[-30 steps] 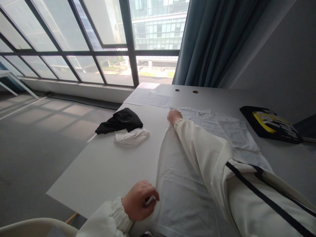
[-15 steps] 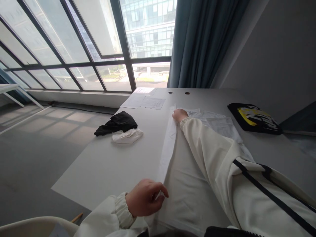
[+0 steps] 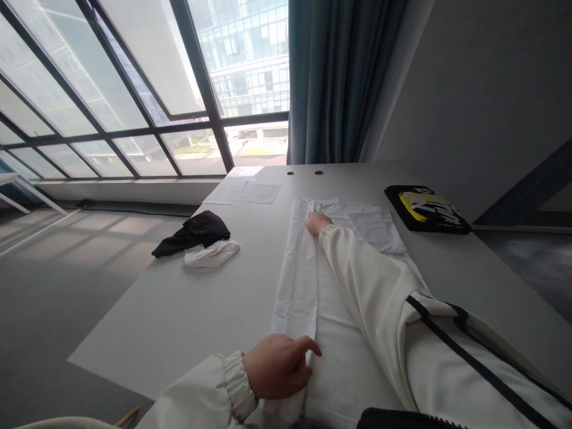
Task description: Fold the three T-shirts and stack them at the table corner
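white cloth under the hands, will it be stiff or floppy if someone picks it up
Probably floppy: the white cloth lies flat with soft creases. It looks thin, so it is likely light for its size. The folded strip along its left side could fall open in lifting, as no fastening shows.

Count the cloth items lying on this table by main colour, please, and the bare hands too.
White cloth items: 2 (the large spread one, the small crumpled one)
Black cloth items: 2 (the crumpled one, the folded one with yellow-and-white print)
Hands: 2 (left hand, right hand)
Total: 6
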Demonstrator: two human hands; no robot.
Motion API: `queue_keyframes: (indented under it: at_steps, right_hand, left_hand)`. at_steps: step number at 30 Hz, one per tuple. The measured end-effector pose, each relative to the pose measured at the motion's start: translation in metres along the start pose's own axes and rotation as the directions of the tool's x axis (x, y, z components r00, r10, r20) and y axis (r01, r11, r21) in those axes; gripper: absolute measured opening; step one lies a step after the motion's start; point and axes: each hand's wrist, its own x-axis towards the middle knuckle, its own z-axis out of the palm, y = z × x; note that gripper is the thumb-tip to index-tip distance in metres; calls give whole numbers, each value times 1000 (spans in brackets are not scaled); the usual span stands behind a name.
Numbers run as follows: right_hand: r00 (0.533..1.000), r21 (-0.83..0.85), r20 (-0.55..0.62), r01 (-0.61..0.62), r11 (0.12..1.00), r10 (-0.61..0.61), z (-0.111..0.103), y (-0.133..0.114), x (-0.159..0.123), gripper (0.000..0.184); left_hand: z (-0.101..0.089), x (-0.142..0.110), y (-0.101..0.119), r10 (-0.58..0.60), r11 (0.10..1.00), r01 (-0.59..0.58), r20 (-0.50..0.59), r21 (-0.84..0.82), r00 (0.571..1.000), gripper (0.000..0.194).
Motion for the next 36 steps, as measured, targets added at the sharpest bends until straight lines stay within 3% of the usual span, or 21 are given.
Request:
queue_keyframes:
  at_steps: [2, 4, 6, 8, 12, 16, 28, 36]
  right_hand:
    - [1000, 10, -1, -9, 1000, 9, 14, 2, -3, 62]
    - [1000, 20, -25, -15, 1000, 16, 26, 4, -6, 66]
    - [998, 26, -68, -8, 1000, 10, 33, 7, -9, 67]
    - [995, 26, -102, 1, 1000, 2, 36, 9, -10, 68]
    - [994, 17, -102, -47, 999, 48, 35, 11, -11, 71]
    - [995, 3, -70, -73, 997, 73, 35, 11, -9, 73]
    - [996, -34, -41, -79, 996, 78, 37, 14, 26, 78]
    - [992, 9, -107, -61, 998, 62, 35, 19, 37, 84]
  left_hand:
    - [6, 3, -4, -33, 999, 33, -22, 23, 999, 48]
    - [13, 6, -11, -61, 995, 70, -124, 72, 990, 45]
    - [20, 8, -20, -45, 982, 86, -233, 168, 971, 44]
    - [27, 8, -30, 4, 960, 72, -273, 270, 962, 50]
    - [36, 7, -44, 40, 927, 56, -247, 370, 968, 56]
    - [36, 6, -52, 2, 908, 100, -242, 408, 970, 62]
    - [14, 25, -81, -11, 895, 114, -234, 432, 972, 67]
    - [17, 20, -81, 29, 873, 80, -215, 481, 976, 65]
